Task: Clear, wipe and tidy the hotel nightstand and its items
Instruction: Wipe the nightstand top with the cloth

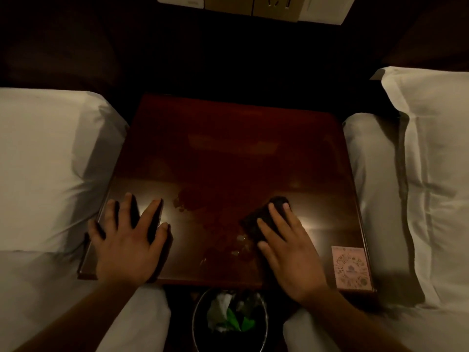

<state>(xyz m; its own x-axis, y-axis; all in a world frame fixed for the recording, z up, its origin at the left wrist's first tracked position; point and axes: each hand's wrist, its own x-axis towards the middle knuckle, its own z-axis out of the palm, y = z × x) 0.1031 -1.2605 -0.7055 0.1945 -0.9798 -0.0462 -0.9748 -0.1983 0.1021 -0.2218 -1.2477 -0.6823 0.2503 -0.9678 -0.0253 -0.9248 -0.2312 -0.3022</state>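
Two beds flank the scene; dim light throughout. Left bed point(38, 174), white linen, fills the left side of the frame and meets the left edge of the table point(228, 148), a dark red-brown glossy nightstand top in the centre.

My left hand point(127, 245) lies flat, palm down, on the table's lower-left corner. Grip spread: fingers splayed wide and pinching nothing. Little finger reaches the table's left edge.

Centre of the table: wet-looking smears and small pale flecks point(238, 240) between my two hands. Rest of the surface bare and reflective.

Below the table's front edge, bottom centre of the frame: round waste bin point(198, 323) holding crumpled white paper and green scraps.

My right hand point(289, 252), lower right of centre, presses palm down on a dark cloth point(264, 217). Grip flat, fingers slightly parted over the cloth, not curled around it. Cloth shows beyond my fingertips and at the thumb side; it lies on the table.

Lower-right corner of the table: pale pink printed card point(351, 268), flat, just beside the edge, apart from my right hand.

Right bed point(418, 186), white, with a pillow at upper right.

Top centre of the frame: light wall panel with sockets point(253, 6).
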